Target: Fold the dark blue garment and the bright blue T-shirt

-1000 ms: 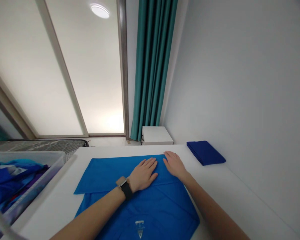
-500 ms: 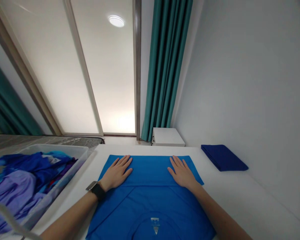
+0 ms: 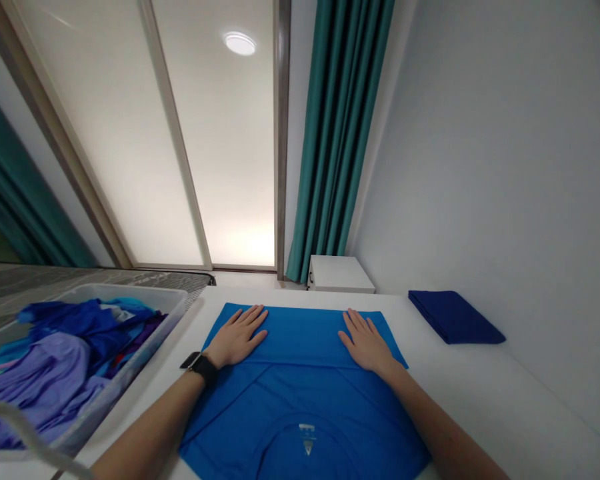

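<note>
A blue T-shirt [image 3: 300, 393] lies on the white table [image 3: 480, 413], its far part folded over into a straight band and its collar with a pale printed label toward me. My left hand [image 3: 237, 337] rests flat on the left side of that band, fingers spread, a black watch on the wrist. On the band's right side lies my right hand [image 3: 367, 341], palm down with the fingers apart. Neither hand grips the cloth. The shirt's near end is cut off by the bottom of the view.
A folded navy garment [image 3: 455, 318] sits at the table's right, near the wall. Left of the table stands a clear plastic bin [image 3: 173, 313] with crumpled blue and purple clothes [image 3: 55, 367]. A pale cord [image 3: 25, 427] crosses the lower left. Beyond the table is a white cabinet [image 3: 340, 273].
The view has turned slightly, shifting the bin and background a little to the right. Both hands stay flat on the folded band of the shirt.
</note>
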A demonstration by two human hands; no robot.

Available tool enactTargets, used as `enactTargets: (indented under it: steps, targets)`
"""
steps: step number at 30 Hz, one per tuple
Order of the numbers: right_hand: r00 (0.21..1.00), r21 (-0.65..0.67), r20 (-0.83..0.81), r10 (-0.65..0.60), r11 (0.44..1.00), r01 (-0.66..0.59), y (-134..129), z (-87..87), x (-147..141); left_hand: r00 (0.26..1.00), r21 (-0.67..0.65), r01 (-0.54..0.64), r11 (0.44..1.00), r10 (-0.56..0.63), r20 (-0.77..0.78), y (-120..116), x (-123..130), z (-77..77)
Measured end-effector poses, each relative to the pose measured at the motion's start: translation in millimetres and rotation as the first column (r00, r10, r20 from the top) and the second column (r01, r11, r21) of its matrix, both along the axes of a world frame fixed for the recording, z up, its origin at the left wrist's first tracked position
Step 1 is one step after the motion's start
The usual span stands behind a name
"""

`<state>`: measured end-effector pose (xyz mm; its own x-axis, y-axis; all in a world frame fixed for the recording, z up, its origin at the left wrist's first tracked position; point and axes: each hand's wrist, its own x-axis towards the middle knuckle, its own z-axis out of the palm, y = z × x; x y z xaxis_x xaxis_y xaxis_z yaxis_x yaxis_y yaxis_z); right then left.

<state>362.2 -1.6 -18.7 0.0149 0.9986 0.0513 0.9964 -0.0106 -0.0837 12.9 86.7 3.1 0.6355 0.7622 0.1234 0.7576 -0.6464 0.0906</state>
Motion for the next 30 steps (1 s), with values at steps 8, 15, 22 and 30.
enactTargets:
  steps: [8,15,22,30]
  targets:
    - [0.997,0.001,0.033,-0.068,0.998,0.068,-2.1,-4.6,18.7,0.998,0.011,-0.068,0.998,0.068,0.002,-3.2,1.7,-3.4]
    - [0.999,0.009,0.014,-0.041,0.999,0.041,4.9,-2.2,18.2,0.992,0.007,-0.13,0.992,0.13,-0.006,-3.5,-1.7,-2.2]
    - [0.993,0.022,0.0,-0.117,0.993,0.117,1.7,-10.3,31.0,0.978,0.002,-0.205,0.979,0.205,-0.021,9.6,-22.7,-4.1]
    - [0.979,-0.012,0.028,-0.204,0.979,0.204,-1.9,-10.9,37.9,0.96,0.008,-0.274,0.962,0.274,-0.06,15.7,-37.7,0.1]
